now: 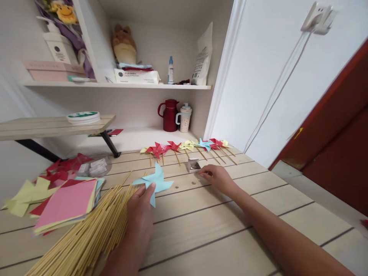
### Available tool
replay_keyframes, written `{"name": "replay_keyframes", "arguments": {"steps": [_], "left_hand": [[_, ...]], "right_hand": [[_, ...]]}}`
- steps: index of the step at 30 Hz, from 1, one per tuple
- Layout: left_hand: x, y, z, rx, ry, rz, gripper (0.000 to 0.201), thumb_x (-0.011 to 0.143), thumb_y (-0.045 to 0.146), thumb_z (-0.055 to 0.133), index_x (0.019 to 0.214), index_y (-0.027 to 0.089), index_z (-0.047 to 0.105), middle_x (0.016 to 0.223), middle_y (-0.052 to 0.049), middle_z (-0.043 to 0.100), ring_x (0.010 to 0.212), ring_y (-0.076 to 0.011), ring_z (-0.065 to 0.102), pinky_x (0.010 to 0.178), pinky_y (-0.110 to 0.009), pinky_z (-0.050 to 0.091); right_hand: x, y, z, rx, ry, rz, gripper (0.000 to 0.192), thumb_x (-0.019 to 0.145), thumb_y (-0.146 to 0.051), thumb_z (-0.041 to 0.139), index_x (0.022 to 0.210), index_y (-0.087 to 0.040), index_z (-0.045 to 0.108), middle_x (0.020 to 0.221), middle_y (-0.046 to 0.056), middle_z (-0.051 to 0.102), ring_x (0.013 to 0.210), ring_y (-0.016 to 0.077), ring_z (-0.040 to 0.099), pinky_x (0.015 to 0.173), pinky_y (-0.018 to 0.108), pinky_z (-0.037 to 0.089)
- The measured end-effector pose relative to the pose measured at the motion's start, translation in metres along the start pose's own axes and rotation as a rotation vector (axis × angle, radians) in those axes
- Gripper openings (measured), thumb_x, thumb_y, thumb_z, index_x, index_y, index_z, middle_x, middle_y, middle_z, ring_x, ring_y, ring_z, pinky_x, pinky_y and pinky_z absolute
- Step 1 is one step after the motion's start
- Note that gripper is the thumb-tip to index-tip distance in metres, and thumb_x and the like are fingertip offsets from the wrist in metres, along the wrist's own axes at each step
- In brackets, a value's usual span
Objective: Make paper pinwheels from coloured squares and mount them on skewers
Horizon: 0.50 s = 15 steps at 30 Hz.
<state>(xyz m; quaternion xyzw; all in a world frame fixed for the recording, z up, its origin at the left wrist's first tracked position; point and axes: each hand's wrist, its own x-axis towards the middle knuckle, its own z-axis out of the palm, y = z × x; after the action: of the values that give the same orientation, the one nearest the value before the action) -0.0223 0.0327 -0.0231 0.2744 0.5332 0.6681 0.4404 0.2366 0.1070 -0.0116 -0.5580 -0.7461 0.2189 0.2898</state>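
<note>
Pale plank tabletop (218, 230) under a white shelf alcove, cluttered with craft stock. Light-blue paper pinwheel head (153, 183) sits pinched in the left hand (140, 216), thumb on top of the lower blade, fingers under; it rests low over the table, no stick fitted yet. Right hand (219, 178) is out ahead and to the right of that grip, fingertips drawn together at the table just beside the small open pin box (193, 166); looks like a pinch on a pin, but too small to confirm anything is held. A couple of loose pins (193, 183) lie between the two hands.

Left of the grip: bundle of bamboo skewers (94, 226), touching the left hand's side. Further left, stack of coloured paper squares (67, 205). Beyond the box, a row of finished pinwheels (186, 147) on sticks.

Judgement: step in hand is pin pickup for the folded head. Next move calls for bringing the pin to the head's centre, blades kept stacked under the thumb, then a skewer from the bundle.
</note>
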Motion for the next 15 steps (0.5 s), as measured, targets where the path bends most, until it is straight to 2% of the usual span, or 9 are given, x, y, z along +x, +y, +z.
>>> {"name": "replay_keyframes", "arguments": {"steps": [2,6,9,13,15], "left_hand": [[0.001,-0.003,-0.001,0.003,-0.007,0.012,0.032,0.058,0.041,0.081,0.077,0.017,0.074,0.075,-0.002,0.07,0.077,-0.0217,0.064,0.074,-0.031,0.045],[0.002,-0.004,-0.002,-0.02,-0.002,-0.007,0.031,0.058,0.04,0.081,0.079,0.018,0.075,0.075,-0.001,0.071,0.077,-0.0219,0.065,0.075,-0.032,0.046],[0.002,-0.004,-0.002,-0.071,-0.03,-0.022,0.032,0.06,0.038,0.081,0.083,0.016,0.076,0.08,-0.004,0.073,0.08,-0.0226,0.066,0.078,-0.033,0.046],[0.0,-0.004,-0.003,-0.1,-0.073,-0.043,0.032,0.062,0.036,0.081,0.086,0.016,0.077,0.082,-0.005,0.075,0.081,-0.022,0.067,0.079,-0.032,0.047],[-0.001,-0.004,-0.003,-0.102,-0.096,-0.037,0.031,0.063,0.036,0.081,0.086,0.016,0.078,0.081,-0.005,0.075,0.081,-0.0218,0.067,0.079,-0.032,0.047]], "right_hand": [[-0.003,-0.013,0.007,0.003,0.015,-0.049,0.019,0.083,-0.026,0.056,0.088,-0.021,0.074,0.094,0.006,0.074,0.084,0.0224,0.064,0.076,0.031,0.045],[-0.008,-0.043,0.028,0.107,-0.073,-0.13,0.019,0.084,-0.024,0.056,0.087,-0.021,0.074,0.087,0.004,0.073,0.079,0.019,0.063,0.072,0.028,0.046],[-0.007,-0.066,0.037,0.352,-0.13,-0.044,0.023,0.085,-0.029,0.056,0.099,-0.019,0.071,0.084,0.004,0.07,0.073,0.0177,0.061,0.068,0.029,0.047],[-0.001,-0.088,0.038,0.519,-0.091,0.0,0.031,0.083,-0.036,0.063,0.11,-0.022,0.067,0.111,0.006,0.067,0.097,0.0197,0.06,0.085,0.032,0.048],[0.001,-0.092,0.039,0.578,-0.117,0.005,0.037,0.081,-0.038,0.066,0.116,-0.025,0.065,0.123,0.006,0.063,0.11,0.0213,0.057,0.093,0.034,0.045]]}}
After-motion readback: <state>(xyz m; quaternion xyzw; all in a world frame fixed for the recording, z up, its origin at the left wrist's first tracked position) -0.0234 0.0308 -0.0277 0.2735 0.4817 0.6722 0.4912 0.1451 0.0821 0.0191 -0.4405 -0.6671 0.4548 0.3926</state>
